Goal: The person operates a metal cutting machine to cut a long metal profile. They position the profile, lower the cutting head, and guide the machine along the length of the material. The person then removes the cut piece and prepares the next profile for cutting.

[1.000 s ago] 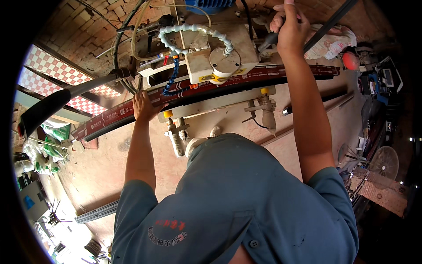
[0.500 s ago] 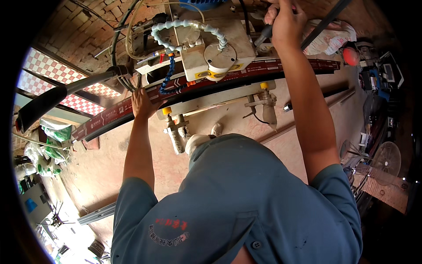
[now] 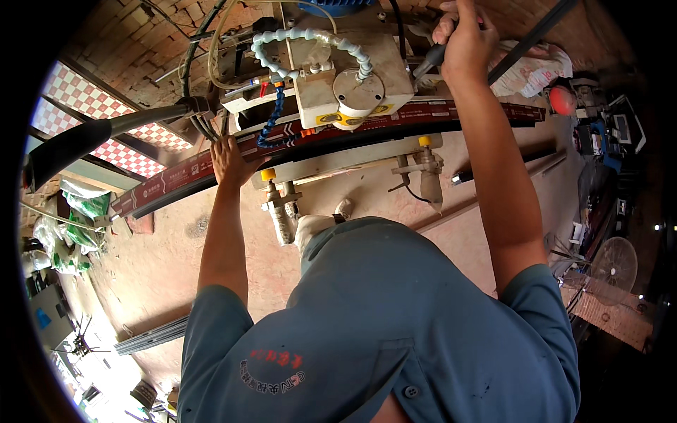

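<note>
My left hand (image 3: 231,162) lies over a long profile bar (image 3: 173,176) with dark red printed film and a black lower edge. Its fingers reach across the film and its thumb points right, holding the bar. The bar runs under the pale head of a bench machine (image 3: 356,99), where the head hides part of it. Up at the right, my right hand (image 3: 467,53) is closed round the dark grip of a lever handle (image 3: 428,62) beside the machine. A grey segmented hose (image 3: 310,34) and a blue one (image 3: 271,121) curve about the head.
Two clamp cylinders with yellow caps (image 3: 268,174) (image 3: 424,141) hang on the machine's near side. A black padded arm (image 3: 77,144) juts in from the left. White and green bags (image 3: 77,218) lie at the left, a fan (image 3: 613,271) at the right, and grey profiles (image 3: 151,336) on the floor.
The whole view has shifted slightly. Both hands keep their hold, the left on the bar and the right on the lever handle; the bar shows no clear movement.
</note>
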A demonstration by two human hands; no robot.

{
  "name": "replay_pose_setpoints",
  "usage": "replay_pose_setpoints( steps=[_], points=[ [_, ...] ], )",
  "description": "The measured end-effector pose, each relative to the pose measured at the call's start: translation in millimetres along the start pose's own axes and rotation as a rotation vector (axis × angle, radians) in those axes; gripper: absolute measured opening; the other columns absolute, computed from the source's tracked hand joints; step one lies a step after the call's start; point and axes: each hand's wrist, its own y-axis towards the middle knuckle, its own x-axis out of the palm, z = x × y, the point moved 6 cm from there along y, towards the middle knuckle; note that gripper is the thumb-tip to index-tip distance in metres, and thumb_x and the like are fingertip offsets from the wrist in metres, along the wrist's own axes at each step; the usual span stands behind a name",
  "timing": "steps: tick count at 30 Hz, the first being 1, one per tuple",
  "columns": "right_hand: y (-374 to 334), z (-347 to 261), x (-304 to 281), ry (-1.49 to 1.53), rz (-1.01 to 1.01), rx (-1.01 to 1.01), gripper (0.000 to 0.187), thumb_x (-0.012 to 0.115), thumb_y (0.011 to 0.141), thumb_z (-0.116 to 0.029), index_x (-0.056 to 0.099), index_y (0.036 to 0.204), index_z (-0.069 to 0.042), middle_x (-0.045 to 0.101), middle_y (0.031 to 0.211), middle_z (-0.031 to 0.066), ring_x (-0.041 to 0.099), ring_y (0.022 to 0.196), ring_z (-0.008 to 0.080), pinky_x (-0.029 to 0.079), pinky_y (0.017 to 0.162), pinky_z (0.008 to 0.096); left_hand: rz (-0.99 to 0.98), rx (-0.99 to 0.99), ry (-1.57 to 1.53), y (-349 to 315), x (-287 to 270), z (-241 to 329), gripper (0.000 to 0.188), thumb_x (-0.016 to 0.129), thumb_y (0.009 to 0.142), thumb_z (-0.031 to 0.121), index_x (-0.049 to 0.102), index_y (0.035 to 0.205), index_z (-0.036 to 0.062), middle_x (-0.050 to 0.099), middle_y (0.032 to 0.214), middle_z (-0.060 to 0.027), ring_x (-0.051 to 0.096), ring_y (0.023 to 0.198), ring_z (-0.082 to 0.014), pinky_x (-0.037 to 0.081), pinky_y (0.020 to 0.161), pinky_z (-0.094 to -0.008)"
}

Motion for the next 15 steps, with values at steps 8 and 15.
replay_pose_setpoints(
  steps=[8,15],
  points=[
    [3,9,13,0.018,-0.004,-0.025,0.043,0.062,0.097,-0.043,0.055,0.075,-0.007,0.042,0.053,-0.0018,0.038,0.042,0.0086,0.031,0.040,0.0249,-0.046,-0.041,0.009,1,3,2,0.099,0.079,0.059,0.073,0.053,0.118,-0.0022,0.058,0.121,-0.0164,0.048,0.121,-0.0339,0.032,0.111,-0.0453],
    [3,10,9,0.022,-0.030,-0.055,0.042,0.062,0.097,-0.043,0.055,0.075,-0.008,0.042,0.052,-0.0020,0.038,0.041,0.0087,0.030,0.039,0.0254,0.017,0.001,-0.010,2,8,4,0.095,0.078,0.060,0.074,0.050,0.112,-0.0011,0.057,0.112,-0.0183,0.048,0.117,-0.0358,0.031,0.111,-0.0485]
  ],
)
